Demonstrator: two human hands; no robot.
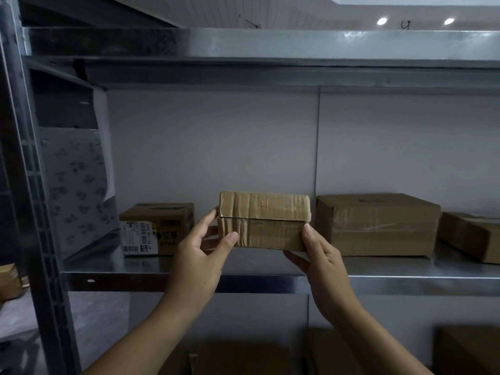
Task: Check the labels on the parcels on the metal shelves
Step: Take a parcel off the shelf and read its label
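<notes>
Currently left hand and right hand clasp small box, no label visible; big box right of grip looks pending.

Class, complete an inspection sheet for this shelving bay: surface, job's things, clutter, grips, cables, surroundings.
Surface: metal shelf, bare steel at front.
Job's things: small parcel, no label on the visible face; labelled box at left; large box and end box at right.
Clutter: nothing seen.
Grips: left hand and right hand each hold one end of the small parcel.
Cables: nothing seen.
Surroundings: white back panel; boxes on the shelf below; ceiling lights.
</notes>
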